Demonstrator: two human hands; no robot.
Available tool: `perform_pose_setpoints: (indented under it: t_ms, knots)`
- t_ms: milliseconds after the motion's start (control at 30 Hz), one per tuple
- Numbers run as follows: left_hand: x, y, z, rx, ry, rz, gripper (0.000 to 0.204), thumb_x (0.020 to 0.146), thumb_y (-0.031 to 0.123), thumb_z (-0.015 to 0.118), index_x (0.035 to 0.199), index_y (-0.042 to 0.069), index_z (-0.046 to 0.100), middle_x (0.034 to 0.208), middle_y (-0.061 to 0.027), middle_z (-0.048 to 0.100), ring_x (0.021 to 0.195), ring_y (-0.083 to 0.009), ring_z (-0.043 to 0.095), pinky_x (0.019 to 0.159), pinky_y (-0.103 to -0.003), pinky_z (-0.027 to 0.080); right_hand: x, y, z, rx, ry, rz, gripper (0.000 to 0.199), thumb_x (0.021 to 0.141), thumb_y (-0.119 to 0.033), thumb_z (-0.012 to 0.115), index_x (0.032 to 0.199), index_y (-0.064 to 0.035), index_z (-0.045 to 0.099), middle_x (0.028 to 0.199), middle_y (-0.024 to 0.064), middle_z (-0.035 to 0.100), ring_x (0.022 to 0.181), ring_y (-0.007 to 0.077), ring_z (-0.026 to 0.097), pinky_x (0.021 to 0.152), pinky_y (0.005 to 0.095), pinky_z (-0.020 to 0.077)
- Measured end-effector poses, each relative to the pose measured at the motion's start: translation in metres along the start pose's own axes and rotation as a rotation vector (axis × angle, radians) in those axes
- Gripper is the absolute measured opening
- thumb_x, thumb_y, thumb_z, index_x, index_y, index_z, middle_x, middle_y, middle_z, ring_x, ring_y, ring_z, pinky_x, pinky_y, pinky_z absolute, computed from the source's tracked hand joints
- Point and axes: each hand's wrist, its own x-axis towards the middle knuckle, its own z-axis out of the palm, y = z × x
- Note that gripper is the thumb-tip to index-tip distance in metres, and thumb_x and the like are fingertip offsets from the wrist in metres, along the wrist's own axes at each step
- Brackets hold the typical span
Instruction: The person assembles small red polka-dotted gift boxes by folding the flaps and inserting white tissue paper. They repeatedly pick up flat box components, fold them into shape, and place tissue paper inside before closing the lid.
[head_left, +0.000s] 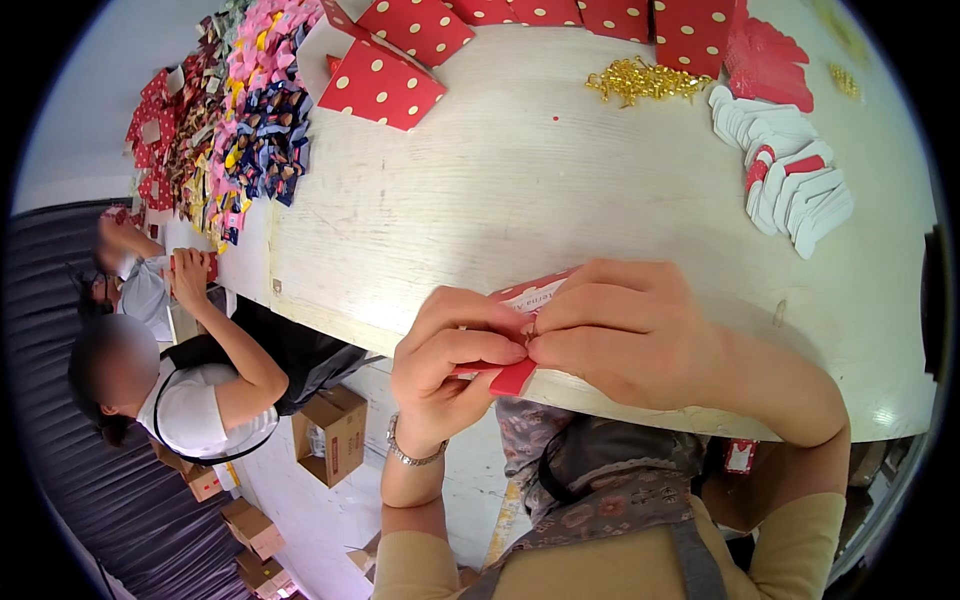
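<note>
Near the front edge of the table, my two hands meet over a small red cardboard box (514, 380) with white dots and a white printed label. My left hand (435, 350) is closed around its left side, thumb below and fingers bent over the top. The fingertips of my right hand (635, 330) are pinched together against my left fingertips. Between them shows a tiny gold-coloured metal piece (529, 333), mostly hidden by the fingers. Much of the box lies covered under both hands.
Red dotted boxes (385, 85) line the far edge. Beside them lie a heap of small gold pieces (645, 82), red cutouts (768, 65) and white card tags (800, 185). Wrapped sweets (270, 140) are piled at far left. Another person (215, 390) works left, near a cardboard carton (330, 435).
</note>
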Motion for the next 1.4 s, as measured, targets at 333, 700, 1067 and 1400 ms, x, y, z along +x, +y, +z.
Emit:
perform_pose_setpoints:
  t_ms: [333,700,1067,1400]
  knots:
    - [-0.001,-0.002,0.001,-0.097,0.001,-0.031,0.019,0.065,-0.001,0.075,0.080,0.005,0.065,0.078,-0.0064,0.062,0.073,-0.0209,0.058,0.072,-0.033,0.053,0.009,-0.013,-0.012,0.036,-0.116,0.172,0.028,0.067,-0.005,0.077,0.093,-0.0029,0.065,0.088,0.0086,0.060,0.070,0.0228,0.061,0.056,0.0301,0.0499]
    - [-0.005,0.009,0.006,-0.147,0.008,-0.116,0.016,0.071,-0.003,0.073,0.080,0.004,0.062,0.083,-0.0077,0.064,0.078,-0.0183,0.061,0.066,-0.025,0.048,0.006,-0.017,-0.013,0.043,-0.135,0.209,0.019,0.071,-0.005,0.075,0.083,-0.0046,0.061,0.083,0.0073,0.060,0.067,0.0214,0.060,0.055,0.0309,0.0480]
    - [-0.025,0.025,0.019,-0.364,0.178,-0.281,0.022,0.079,-0.004,0.069,0.095,0.001,0.055,0.083,-0.0030,0.061,0.075,-0.0064,0.058,0.066,-0.019,0.047,-0.003,-0.023,-0.006,0.142,-0.172,0.212,0.016,0.075,-0.003,0.074,0.081,-0.0033,0.059,0.081,0.0053,0.058,0.056,0.0139,0.054,0.046,0.0263,0.0422]
    - [-0.004,0.043,-0.002,-0.098,-0.223,-0.160,0.037,0.075,0.009,0.075,0.107,0.003,0.059,0.107,-0.0078,0.059,0.101,-0.0205,0.056,0.089,-0.034,0.045,-0.013,-0.064,-0.063,0.096,-0.467,0.470,0.010,0.077,-0.005,0.072,0.081,-0.0035,0.063,0.079,0.0066,0.060,0.064,0.0175,0.059,0.054,0.0292,0.0466]
